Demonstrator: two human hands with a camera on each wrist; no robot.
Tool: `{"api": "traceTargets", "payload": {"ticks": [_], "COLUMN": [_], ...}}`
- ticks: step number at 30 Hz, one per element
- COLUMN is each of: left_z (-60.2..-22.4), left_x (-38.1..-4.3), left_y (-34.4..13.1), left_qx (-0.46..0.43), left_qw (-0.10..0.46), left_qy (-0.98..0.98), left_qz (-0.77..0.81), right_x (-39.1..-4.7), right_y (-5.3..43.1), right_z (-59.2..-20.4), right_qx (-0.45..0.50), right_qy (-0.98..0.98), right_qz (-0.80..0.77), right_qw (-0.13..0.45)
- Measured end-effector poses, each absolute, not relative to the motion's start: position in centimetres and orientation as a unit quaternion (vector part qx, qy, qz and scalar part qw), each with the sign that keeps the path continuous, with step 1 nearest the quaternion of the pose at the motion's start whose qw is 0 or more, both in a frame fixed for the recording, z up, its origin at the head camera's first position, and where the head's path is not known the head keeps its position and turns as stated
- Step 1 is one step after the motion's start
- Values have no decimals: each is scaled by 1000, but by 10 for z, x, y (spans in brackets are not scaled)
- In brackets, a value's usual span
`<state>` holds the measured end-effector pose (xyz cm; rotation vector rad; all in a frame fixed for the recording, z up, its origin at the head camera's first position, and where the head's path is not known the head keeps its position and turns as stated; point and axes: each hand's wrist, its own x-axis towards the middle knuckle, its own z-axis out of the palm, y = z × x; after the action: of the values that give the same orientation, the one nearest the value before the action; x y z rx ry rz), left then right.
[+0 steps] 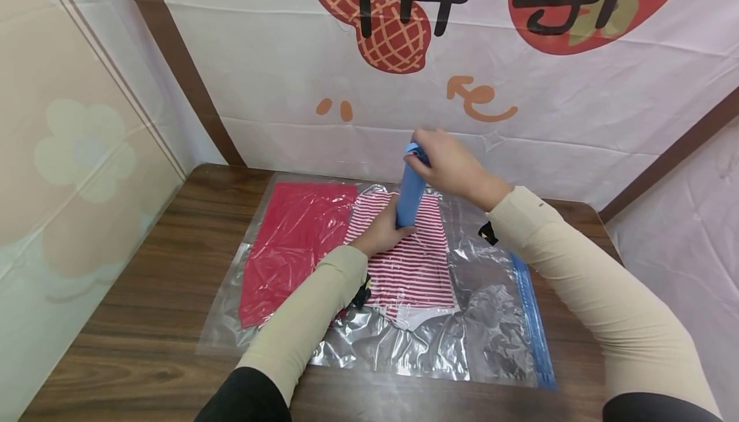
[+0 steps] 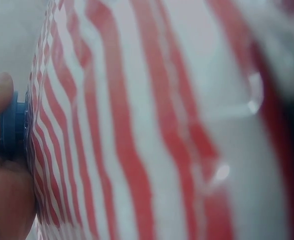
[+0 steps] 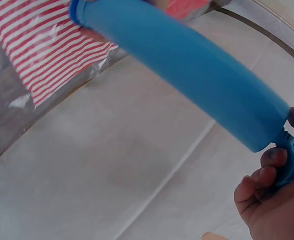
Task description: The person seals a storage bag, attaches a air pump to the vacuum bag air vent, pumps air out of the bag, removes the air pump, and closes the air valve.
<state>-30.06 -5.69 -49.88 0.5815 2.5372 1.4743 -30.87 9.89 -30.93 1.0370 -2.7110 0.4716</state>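
A blue hand pump (image 1: 411, 194) stands nearly upright, slightly tilted, over a transparent plastic storage bag (image 1: 491, 313). My left hand (image 1: 382, 233) holds the pump's lower end against the bag, thumb and fingers around it. At the top, my right hand (image 1: 447, 162) grips the pump's handle (image 3: 288, 162), fingers curled round it. Inside the bag lie a folded red cloth (image 1: 297, 242) on the left and a red-and-white striped cloth (image 1: 412, 274) under the pump. The left wrist view shows the striped cloth (image 2: 122, 125) close up, with a blue round fitting (image 2: 11, 122) by the thumb.
The bag lies flat on a dark wooden table (image 1: 144, 319), its blue zip edge (image 1: 534, 326) at the right. Printed white fabric (image 1: 277, 75) hangs right behind the table's far edge, with more hanging at both sides.
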Motion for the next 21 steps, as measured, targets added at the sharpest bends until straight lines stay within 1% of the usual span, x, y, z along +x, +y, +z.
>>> {"api": "traceTargets", "payload": {"ticks": [5,8,13,16,18,21], "left_z": [-499,-499,-500,-501,-501,-501], "left_x": [-301,-300,-300,-300,-301,-301], "left_y": [-57,-58,-59,-59,-59,-59], "left_qx": [190,185,186,191,193,190], "left_qw": [83,85,82,82,82,82], "left_qy": [846,847,848,849,850,854], "left_qz": [492,491,489,486,483,477], "right_x": [-304,-300,-293,-289,-287,-285], "right_y": [100,100,98,95,92,87], "right_z": [-310,-315,-338,-352,-360,-368], "right_qx": [315,282,216,181,166,157], "right_qy": [-924,-919,-880,-865,-862,-858], "right_qz": [196,258,402,452,465,474], "right_qw": [88,98,131,123,114,117]}}
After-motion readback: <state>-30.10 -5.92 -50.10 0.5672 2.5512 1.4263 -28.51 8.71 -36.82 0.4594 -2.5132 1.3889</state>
